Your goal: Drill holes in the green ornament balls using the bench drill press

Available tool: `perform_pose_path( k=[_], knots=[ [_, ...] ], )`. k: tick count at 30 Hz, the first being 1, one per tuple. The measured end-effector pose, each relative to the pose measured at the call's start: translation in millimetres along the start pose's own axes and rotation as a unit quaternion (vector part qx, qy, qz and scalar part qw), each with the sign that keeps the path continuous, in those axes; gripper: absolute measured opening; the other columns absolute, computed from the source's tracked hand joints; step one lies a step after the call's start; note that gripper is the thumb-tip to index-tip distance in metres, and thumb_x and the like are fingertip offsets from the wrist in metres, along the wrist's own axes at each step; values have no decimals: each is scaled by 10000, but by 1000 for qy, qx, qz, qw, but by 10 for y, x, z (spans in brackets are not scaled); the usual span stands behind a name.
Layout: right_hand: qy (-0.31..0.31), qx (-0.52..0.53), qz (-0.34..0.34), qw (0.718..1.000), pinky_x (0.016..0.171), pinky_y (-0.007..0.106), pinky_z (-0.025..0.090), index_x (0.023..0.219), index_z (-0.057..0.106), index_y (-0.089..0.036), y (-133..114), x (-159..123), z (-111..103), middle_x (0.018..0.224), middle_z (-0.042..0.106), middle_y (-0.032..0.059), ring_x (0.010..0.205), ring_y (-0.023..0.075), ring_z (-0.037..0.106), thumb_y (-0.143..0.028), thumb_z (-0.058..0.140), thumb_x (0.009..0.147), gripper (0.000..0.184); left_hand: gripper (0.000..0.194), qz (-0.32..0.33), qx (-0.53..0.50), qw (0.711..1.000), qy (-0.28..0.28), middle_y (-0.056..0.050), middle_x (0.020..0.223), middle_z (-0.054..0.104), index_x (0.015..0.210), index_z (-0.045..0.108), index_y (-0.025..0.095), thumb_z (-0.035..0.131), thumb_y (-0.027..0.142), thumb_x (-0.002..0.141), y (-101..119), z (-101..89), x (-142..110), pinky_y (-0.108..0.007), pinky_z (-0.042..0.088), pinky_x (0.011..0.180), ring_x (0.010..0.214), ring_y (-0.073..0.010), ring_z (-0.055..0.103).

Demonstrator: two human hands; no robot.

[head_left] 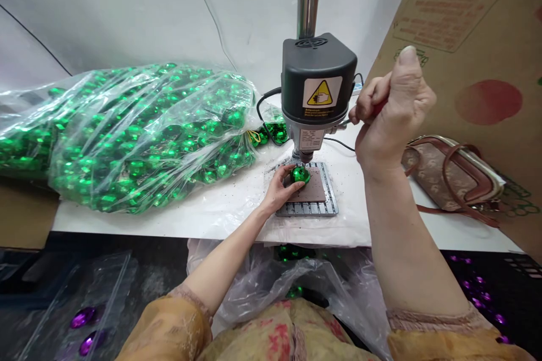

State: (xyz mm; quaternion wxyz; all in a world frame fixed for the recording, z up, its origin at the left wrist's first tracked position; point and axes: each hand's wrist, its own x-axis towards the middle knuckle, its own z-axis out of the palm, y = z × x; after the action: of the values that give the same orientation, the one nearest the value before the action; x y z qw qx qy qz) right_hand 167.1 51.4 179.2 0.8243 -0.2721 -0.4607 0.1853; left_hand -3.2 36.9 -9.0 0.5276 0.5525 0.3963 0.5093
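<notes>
A shiny green faceted ball (300, 175) sits on a flat brownish board (315, 189) over the slotted metal base (330, 211) of a small drill press (319, 76). My left hand (282, 188) grips this ball from the left, thumb and fingers around it, right below the chuck (306, 156). Whether the bit touches the ball I cannot tell. Raised at the press's right side, my right hand (392, 107) is closed around the feed lever, of which a bit of red grip and a metal rod show.
A clear plastic bag (161, 141) full of green balls lies left of the press. To the right are a patterned handbag (455, 175) and a large cardboard box (470, 56). Purple balls (82, 317) lie below the white table (237, 220). Clear plastic (334, 287) hangs at its front edge.
</notes>
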Motion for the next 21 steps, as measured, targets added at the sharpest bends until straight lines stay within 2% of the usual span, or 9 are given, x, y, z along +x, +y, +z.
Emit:
perform_pose_path(
  k=[4, 6, 8, 12, 17, 21],
  knots=[
    [-12, -11, 1, 1000, 376, 262, 276, 541, 304, -231, 10, -6, -22, 463, 306, -40, 402, 54, 315, -608, 486, 927, 569, 535, 8, 40, 999, 8, -114, 1340, 641, 1115, 730, 233, 932, 258, 620, 20, 1, -42, -518, 200, 1263, 1550, -351, 272],
    [-15, -10, 1, 1000, 381, 261, 276, 543, 304, -228, -4, -12, -19, 468, 312, -37, 409, 55, 315, -598, 490, 927, 565, 530, 22, 53, 998, -2, -117, 1359, 628, 1117, 736, 231, 926, 250, 623, 20, 9, -62, -521, 154, 1276, 1565, -351, 236],
    [-15, -8, -2, 1000, 380, 257, 272, 546, 297, -225, -28, -21, -5, 470, 308, -39, 407, 54, 309, -587, 490, 931, 563, 546, 32, 58, 998, -17, -109, 1343, 634, 1141, 725, 231, 919, 252, 632, 7, 21, -67, -516, 168, 1272, 1527, -356, 310],
    [-7, 2, -1, 1000, 368, 254, 259, 530, 293, -220, -73, -41, 29, 453, 299, -42, 384, 53, 311, -554, 503, 934, 565, 577, 18, 63, 997, -32, -81, 1253, 677, 1177, 692, 241, 916, 284, 647, -37, 47, -40, -496, 302, 1208, 1312, -331, 545],
    [-3, 4, 7, 1000, 360, 261, 255, 522, 301, -224, -83, -33, 25, 448, 305, -48, 371, 54, 326, -584, 549, 897, 576, 539, 1, 32, 999, -30, -67, 1174, 703, 1110, 693, 251, 935, 306, 632, -16, 73, -21, -489, 363, 1162, 1275, -329, 572],
    [-1, 11, 16, 1000, 355, 257, 263, 515, 293, -221, -90, -29, 13, 444, 305, -53, 365, 47, 320, -545, 560, 890, 563, 501, -21, 2, 1000, -19, -62, 1092, 712, 1040, 695, 239, 946, 278, 608, 32, 90, -27, -479, 385, 1141, 1248, -330, 592]
  ],
)
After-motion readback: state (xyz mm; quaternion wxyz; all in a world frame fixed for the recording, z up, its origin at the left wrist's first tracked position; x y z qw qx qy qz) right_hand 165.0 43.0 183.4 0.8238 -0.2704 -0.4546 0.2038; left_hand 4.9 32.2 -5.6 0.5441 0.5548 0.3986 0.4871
